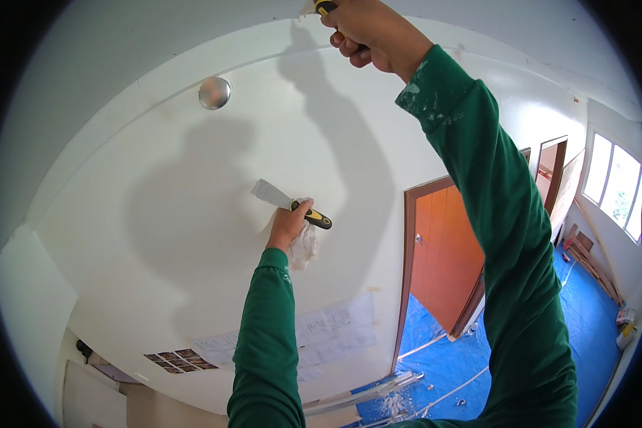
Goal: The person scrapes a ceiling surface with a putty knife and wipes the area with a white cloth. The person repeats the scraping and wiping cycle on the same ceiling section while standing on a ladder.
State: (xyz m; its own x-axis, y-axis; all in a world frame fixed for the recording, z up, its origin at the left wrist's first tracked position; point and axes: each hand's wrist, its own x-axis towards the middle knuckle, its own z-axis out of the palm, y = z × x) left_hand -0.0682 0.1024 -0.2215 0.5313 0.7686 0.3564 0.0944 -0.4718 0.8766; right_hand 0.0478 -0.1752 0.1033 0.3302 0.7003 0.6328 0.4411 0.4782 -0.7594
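My left hand is closed round the black-and-yellow handle of a putty knife, its broad metal blade pointing up and left. A crumpled white cloth or plastic sheet hangs from the same hand. High up, my right hand grips a second putty knife, also black and yellow. Its blade tip is near the top of the white wall, by the ceiling; whether it touches is unclear, and the picture's edge cuts off part of the tool. White specks mark my green sleeves.
A round shiny fixture sits high on the wall. Taped paper drawings and a photo sheet hang lower. To the right are an orange-brown door, blue floor sheeting, long strips, leaning boards and a window.
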